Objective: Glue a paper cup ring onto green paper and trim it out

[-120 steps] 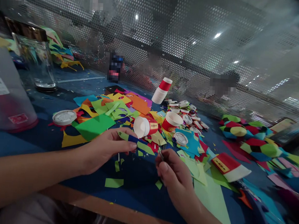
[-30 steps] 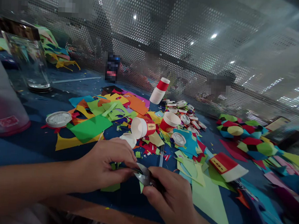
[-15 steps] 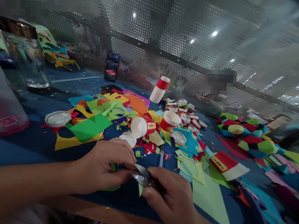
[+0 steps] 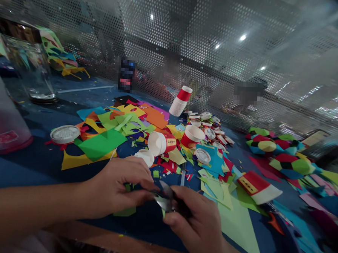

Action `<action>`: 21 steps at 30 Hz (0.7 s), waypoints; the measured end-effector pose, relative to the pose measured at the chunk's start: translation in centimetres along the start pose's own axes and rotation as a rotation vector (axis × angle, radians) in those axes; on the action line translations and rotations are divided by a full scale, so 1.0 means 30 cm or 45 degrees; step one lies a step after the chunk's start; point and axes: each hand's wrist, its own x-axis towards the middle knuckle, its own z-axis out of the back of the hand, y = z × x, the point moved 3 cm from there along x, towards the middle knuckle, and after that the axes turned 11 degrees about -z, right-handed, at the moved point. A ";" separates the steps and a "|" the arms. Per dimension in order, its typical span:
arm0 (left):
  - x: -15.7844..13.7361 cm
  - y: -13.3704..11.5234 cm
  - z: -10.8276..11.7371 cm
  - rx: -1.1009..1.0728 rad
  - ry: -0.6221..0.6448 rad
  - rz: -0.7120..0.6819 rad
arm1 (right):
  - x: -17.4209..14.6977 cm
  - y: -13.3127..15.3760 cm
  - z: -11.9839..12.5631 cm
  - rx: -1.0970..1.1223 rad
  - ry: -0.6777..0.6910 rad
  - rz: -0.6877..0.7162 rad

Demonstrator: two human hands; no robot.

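In front of sideways paper cup (image 4: 160, 144): gripping scissors (image 4: 167, 203), right hand (image 4: 197, 214); pinching green paper (image 4: 163, 214), left hand (image 4: 123, 190); likely light, flimsy; hold by edge.

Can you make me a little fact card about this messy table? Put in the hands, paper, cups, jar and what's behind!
Right hand: holding scissors
Left hand: fingertips beside the scissors; anything pinched is too dark to tell
Paper: green sheet overlapping a yellow scrap
Cups: tipped cup beside an upright cup
Jar: glass jar with a shiny lid
Behind: mesh screen
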 end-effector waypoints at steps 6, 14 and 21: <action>-0.008 0.014 0.022 -0.042 -0.078 0.138 | 0.012 -0.025 0.027 0.046 -0.050 -0.108; -0.014 0.017 0.020 0.017 -0.092 0.099 | 0.013 0.003 0.019 -0.022 -0.043 0.004; -0.023 0.015 0.011 0.018 -0.107 0.082 | 0.008 0.006 0.006 -0.030 -0.015 0.009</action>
